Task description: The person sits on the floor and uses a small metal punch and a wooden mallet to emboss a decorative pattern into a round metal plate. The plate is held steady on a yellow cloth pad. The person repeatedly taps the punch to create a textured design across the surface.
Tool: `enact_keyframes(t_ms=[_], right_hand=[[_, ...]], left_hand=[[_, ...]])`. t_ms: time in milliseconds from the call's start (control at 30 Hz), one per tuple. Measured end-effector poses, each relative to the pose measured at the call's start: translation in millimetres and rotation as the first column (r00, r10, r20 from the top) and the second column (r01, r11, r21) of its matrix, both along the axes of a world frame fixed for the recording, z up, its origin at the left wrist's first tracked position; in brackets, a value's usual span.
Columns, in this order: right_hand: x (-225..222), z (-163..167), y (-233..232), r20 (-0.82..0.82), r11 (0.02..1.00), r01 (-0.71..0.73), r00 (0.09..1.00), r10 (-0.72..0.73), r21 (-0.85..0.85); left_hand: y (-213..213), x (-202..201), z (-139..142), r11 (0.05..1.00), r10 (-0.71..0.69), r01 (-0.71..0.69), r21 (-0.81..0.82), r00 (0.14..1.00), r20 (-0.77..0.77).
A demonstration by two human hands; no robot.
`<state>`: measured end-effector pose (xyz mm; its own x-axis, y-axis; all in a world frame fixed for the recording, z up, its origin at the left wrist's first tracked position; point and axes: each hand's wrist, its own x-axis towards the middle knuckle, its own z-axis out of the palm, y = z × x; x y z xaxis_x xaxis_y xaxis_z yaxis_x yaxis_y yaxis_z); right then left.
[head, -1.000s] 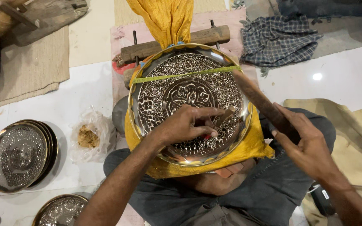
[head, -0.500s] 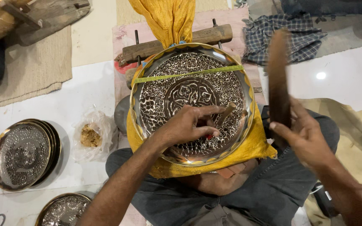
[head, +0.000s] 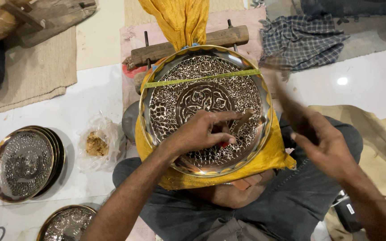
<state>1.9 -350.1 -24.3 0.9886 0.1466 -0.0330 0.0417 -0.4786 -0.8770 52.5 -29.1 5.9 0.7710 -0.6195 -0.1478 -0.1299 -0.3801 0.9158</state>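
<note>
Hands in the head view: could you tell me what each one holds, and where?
The left hand pinches a thin punch near its lower end, on the engraved plate. The right hand grips a blurred mallet by its handle.

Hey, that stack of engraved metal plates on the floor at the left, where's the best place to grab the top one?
Take the top plate of the stack of plates by its raised golden rim, coming in from the near left edge. The plate lies flat and face up, its rim stands a little proud of the ones beneath, and that side looks free of the plastic bag to its right.
</note>
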Motion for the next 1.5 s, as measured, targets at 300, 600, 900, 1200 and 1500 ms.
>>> enact_keyframes(t_ms=[300, 600, 900, 1200, 1500], right_hand=[[-5, 16, 15, -0.004, 0.962, 0.074, 0.997, -0.077, -0.265], [-7, 18, 24, 0.026, 0.922, 0.018, 0.999, -0.03, 0.387], [-11, 9, 22, 0.064, 0.923, 0.027, 0.998, -0.002, -0.383], [-15, 4, 16, 0.04, 0.995, 0.078, 0.996, -0.081, 0.058], [-17, -1, 16, 0.101, 0.981, -0.005, 0.995, -0.015, 0.195]], left_hand=[[0, 4, -2, 1.0, -0.014, 0.014, 0.012, 1.0, 0.012], [0, 6, -3, 0.999, -0.037, 0.037, 0.018, 0.999, 0.021], [3, 8, -3, 0.998, -0.058, 0.055, 0.04, 0.995, 0.078], [2, 10, -6, 0.997, -0.079, 0.077, 0.025, 0.994, 0.076], [2, 12, -10, 0.99, -0.098, 0.091, 0.104, 0.994, 0.058]])
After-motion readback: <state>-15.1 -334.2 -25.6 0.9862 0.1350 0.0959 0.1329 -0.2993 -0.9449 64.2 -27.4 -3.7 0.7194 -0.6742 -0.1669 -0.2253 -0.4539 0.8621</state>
